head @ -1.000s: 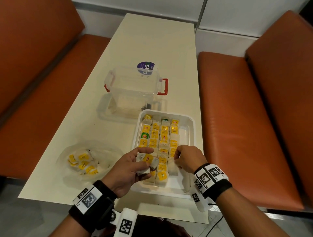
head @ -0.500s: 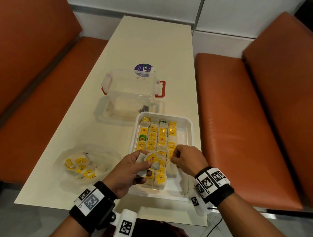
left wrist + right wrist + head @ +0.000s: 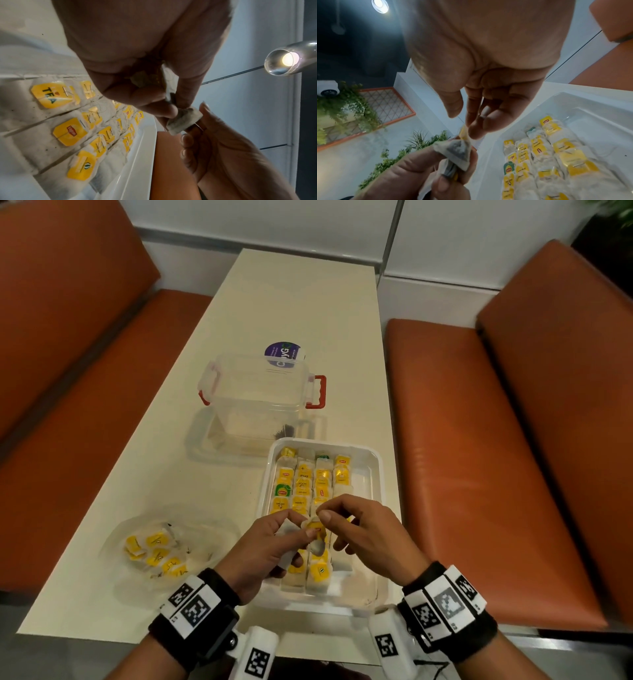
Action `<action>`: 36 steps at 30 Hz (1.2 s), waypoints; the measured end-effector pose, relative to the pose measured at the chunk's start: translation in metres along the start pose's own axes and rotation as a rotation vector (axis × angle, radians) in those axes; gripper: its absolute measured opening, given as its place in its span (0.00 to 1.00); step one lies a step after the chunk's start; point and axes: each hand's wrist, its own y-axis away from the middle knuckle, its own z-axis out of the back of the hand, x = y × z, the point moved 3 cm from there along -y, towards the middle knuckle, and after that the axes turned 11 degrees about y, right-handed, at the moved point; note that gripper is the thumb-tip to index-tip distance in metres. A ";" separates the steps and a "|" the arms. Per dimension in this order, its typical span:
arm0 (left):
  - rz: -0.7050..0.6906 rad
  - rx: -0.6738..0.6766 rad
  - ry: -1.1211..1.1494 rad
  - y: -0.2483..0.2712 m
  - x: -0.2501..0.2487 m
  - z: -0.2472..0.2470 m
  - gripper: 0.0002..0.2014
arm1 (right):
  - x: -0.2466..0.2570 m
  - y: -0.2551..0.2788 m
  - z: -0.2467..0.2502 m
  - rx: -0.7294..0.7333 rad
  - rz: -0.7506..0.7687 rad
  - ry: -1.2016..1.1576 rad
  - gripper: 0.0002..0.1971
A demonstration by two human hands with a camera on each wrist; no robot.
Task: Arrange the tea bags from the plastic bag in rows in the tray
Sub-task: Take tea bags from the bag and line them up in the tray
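While held above four rows: two hands (image 3: pixel 318 537), one tea bag (image 3: pixel 184 120).

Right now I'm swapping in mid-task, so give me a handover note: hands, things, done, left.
Left hand: grips a small bunch of tea bags above the tray.
Right hand: pinches the yellow tag of one bag in that bunch.
Done: four rows of bags lie in the tray.
Left: the tray's right strip is bare; place the held bags, then those in the plastic bag on the table.
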 end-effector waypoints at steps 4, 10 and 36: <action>-0.019 0.055 -0.048 0.000 -0.003 -0.002 0.15 | 0.000 0.004 0.006 -0.010 0.033 0.011 0.05; -0.046 0.121 -0.130 -0.001 -0.010 -0.008 0.20 | -0.002 0.008 0.014 -0.020 0.032 -0.016 0.02; 0.015 0.128 -0.097 -0.002 0.005 -0.021 0.14 | -0.015 0.009 0.029 0.002 0.026 0.013 0.02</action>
